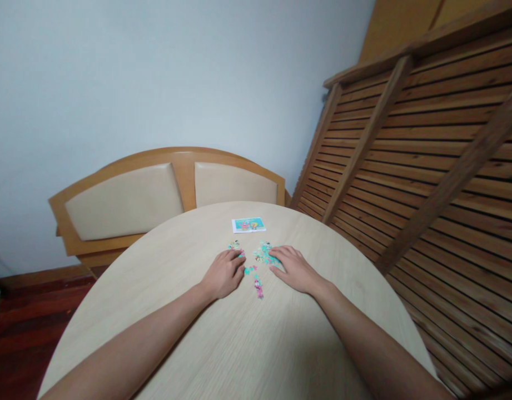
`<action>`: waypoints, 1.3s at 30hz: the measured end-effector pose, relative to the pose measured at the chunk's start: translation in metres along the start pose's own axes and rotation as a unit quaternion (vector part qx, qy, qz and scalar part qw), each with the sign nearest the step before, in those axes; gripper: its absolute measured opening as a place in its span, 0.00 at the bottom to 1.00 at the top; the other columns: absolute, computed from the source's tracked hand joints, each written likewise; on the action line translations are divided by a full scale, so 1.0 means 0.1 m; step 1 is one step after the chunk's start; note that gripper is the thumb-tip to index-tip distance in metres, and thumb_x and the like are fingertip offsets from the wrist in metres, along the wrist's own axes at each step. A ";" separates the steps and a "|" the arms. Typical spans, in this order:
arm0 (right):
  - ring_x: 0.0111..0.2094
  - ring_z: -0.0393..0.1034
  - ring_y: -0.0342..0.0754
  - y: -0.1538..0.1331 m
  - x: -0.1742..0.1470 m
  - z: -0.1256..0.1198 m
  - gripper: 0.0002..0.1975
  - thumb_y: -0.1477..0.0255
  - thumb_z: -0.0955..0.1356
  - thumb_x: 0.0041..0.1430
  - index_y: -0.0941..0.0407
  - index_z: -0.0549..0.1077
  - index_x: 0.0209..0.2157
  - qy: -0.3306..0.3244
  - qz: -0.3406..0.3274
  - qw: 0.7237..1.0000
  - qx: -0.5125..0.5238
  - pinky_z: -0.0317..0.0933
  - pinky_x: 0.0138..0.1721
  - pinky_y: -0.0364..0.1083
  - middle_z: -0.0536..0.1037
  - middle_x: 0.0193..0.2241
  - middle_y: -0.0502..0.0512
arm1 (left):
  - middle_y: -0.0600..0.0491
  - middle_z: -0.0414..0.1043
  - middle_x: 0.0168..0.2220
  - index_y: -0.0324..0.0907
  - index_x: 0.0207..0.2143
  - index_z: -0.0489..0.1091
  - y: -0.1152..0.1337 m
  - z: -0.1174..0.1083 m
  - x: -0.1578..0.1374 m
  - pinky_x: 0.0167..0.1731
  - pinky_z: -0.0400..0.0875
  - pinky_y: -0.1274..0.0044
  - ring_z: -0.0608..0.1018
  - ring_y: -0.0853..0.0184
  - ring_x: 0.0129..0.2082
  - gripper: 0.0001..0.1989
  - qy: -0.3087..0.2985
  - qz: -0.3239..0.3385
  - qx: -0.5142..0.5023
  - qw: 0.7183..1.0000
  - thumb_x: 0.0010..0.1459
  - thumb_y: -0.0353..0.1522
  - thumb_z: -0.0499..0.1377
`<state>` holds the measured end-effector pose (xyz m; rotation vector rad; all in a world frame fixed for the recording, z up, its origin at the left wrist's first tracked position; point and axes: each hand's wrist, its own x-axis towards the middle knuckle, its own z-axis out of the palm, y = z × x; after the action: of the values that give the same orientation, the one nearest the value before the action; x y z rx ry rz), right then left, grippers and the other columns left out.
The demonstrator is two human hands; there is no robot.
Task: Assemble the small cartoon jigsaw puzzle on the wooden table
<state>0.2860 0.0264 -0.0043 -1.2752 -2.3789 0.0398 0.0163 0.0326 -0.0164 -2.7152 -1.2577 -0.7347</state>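
Note:
Small jigsaw puzzle pieces lie on a round pale wooden table [189, 344]. My left hand [224, 274] rests palm down by the left cluster of puzzle pieces [234, 245], its fingers loosely bent and a little apart. Under or beside its fingertips are pink bits. My right hand [296, 269] lies over the edge of a mostly teal pile of puzzle pieces [263, 254], fingers stretched and thumb apart. Between the hands, a few teal pieces [248, 270] sit loose. Nearer me is a short pink strip of pieces [258, 288], seemingly joined.
Beyond the pieces lies a picture card [249, 224] with pink and yellow cartoon figures on teal. A padded headboard [189, 178] stands behind the table against a pale wall. A slatted wooden panel [406, 155] leans at the right. Dark red flooring [26, 328] shows at left.

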 end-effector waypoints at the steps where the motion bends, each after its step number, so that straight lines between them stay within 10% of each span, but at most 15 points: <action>1: 0.57 0.62 0.56 0.00 0.00 0.01 0.19 0.63 0.65 0.66 0.52 0.71 0.56 0.004 -0.003 1.000 -0.001 0.56 0.58 0.56 0.73 0.56 0.59 | 0.42 0.72 0.54 0.40 0.47 0.74 0.01 -0.01 0.00 0.58 0.67 0.61 0.73 0.56 0.56 0.14 0.003 0.000 -0.006 1.000 0.66 0.32 0.52; 14: 0.49 0.67 0.53 -0.10 0.09 -0.01 0.08 0.69 0.66 0.67 0.53 0.79 0.39 0.039 -0.012 0.999 -0.018 0.58 0.52 0.54 0.79 0.42 0.56 | 0.51 0.77 0.43 0.46 0.42 0.76 0.27 -0.28 0.00 0.54 0.65 0.69 0.77 0.63 0.45 0.11 -0.074 0.203 -0.137 0.967 0.63 0.31 0.55; 39: 0.36 0.74 0.49 -0.34 0.09 -0.07 0.06 0.75 0.68 0.60 0.54 0.78 0.31 -0.007 -0.152 0.987 0.041 0.60 0.44 0.48 0.81 0.30 0.52 | 0.49 0.78 0.36 0.43 0.37 0.75 0.24 -0.25 0.00 0.46 0.70 0.71 0.78 0.63 0.39 0.12 -0.046 0.153 -0.112 0.981 0.64 0.31 0.51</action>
<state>0.2582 0.0129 0.0133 -0.8662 -2.5295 0.0539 0.0238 0.0105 0.0088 -3.0561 -0.7790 -0.7600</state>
